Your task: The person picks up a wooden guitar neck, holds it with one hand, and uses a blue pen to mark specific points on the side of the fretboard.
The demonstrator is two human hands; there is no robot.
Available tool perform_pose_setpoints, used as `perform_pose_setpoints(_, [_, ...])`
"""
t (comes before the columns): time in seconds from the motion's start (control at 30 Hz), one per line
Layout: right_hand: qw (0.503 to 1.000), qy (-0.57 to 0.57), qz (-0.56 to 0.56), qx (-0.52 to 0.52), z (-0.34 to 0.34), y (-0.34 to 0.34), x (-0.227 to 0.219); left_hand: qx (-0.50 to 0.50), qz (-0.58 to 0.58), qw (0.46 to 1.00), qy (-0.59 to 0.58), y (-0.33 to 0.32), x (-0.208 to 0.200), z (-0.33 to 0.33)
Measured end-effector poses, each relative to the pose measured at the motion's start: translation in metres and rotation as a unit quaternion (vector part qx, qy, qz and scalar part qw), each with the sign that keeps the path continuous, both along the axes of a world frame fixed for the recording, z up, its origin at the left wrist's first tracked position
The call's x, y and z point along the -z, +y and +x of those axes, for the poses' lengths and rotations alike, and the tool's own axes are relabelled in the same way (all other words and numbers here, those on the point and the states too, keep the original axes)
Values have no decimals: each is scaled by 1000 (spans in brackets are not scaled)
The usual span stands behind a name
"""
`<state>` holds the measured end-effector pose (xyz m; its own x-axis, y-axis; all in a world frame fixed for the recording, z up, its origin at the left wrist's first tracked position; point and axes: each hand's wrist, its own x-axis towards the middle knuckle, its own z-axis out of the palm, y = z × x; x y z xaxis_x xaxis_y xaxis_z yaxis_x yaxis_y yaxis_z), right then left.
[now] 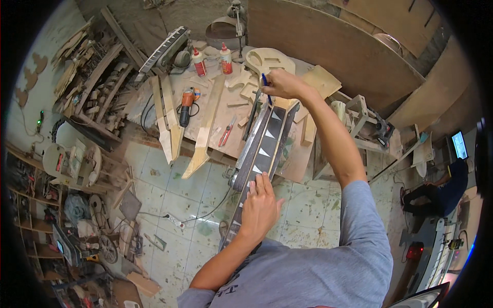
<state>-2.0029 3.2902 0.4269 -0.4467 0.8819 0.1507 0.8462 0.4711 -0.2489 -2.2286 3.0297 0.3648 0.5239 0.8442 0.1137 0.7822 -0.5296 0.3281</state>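
A dark guitar fretboard [267, 142] with white triangular inlays runs from the workbench toward my body. My left hand [259, 208] lies on its near part, palm down with the fingers stretched out. At the far end my right hand [283, 84] is closed around a blue pen [265, 80], which points down beside the pale wood of the neck's end [283, 102]. Along the fretboard's left side sits a long dark bar [251, 146] with a rounded near end. Just past my right hand rests a pale wooden guitar body [277, 57].
Two red-and-white bottles [199, 63], an orange power tool [187, 105], a red utility knife [226, 132] and wooden neck blanks [208, 120] lie on the workbench [233, 110]. A cord [210, 208] crosses the tiled floor to a power strip [174, 220]. Another person [447, 187] sits far right.
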Motion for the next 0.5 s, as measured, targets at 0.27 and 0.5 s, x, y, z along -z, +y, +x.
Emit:
perform_pose_setpoints(0.27, [996, -43, 71, -38, -37, -26, 20, -11, 10, 1000, -5, -4, -3, -4])
perform_pose_setpoints(0.5, [990, -8, -64, -122, -100, -108, 11, -4, 73, 997, 27, 1, 22, -10])
